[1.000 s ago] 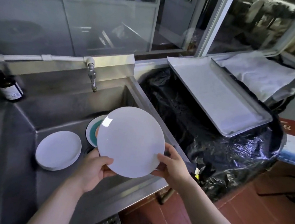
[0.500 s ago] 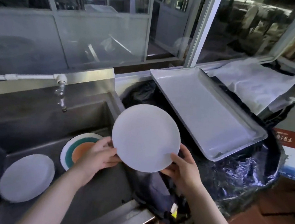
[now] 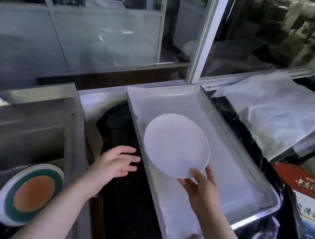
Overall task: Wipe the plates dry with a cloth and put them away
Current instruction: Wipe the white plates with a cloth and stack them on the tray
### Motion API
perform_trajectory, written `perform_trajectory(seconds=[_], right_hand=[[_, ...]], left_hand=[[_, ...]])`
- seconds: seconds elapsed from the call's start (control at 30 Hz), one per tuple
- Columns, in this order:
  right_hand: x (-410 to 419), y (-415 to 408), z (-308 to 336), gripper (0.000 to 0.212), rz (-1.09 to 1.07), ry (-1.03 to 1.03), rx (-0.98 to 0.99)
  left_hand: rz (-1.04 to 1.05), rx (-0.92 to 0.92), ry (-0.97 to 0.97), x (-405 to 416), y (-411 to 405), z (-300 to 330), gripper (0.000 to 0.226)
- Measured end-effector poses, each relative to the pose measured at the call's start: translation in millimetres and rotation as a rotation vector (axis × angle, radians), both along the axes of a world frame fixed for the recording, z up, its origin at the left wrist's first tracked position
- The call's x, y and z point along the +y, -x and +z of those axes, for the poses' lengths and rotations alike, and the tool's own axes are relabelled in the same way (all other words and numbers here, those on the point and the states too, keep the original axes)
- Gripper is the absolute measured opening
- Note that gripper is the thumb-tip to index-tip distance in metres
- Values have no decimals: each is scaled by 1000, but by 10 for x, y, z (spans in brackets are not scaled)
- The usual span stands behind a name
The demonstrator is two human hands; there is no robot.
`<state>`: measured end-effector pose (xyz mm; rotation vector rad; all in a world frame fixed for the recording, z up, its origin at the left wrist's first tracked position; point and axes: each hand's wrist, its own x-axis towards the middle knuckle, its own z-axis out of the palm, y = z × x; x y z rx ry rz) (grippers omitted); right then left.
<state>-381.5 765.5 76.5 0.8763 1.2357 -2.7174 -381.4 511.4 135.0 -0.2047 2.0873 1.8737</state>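
While gripped by right hand [image 3: 202, 186], white plate [image 3: 176, 145] above tray [image 3: 244, 181]; box [image 3: 310, 199] lettering unreadable.

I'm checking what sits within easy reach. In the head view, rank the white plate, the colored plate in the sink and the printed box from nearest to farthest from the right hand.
1. White plate: pinched at its near edge by the right hand, over the metal tray.
2. Printed box: on the right, past the tray's edge.
3. Colored plate: far left, in the sink.
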Motion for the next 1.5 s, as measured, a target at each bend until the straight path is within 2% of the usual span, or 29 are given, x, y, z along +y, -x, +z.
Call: perform_trajectory(seconds=[0.23,0.33,0.43,0.57,0.8,1.1,1.2,1.33,1.5], right_hand=[[70,1162,-26,62,-77,-69,-92],[34,1561,-49,59,-68,-69,-103],[-13,1880,-86,57,-71,-72,-104],[-55,2186,-159,55,-95,-80,-115],[-58,2418,-333,57,-90,-57,-143],[-32,2455,-421,54,-71,-86,-181],[-22,2449,-379,43,-56,-168,-213],[-34,2406,-295,16,-33,-232,-269],[-97,2159,-136,16,48,-235,-305]], left_hand=[[98,6,31,135,542,27,25],[168,11,56,102,696,12,27],[156,94,284,86,790,-61,32],[-24,186,662,53,864,-156,51],[-186,289,908,48,982,-266,58],[-218,304,932,35,994,-441,59],[-194,270,859,29,959,-464,58],[-186,256,835,9,899,-458,58],[-189,264,844,-29,800,-412,58]])
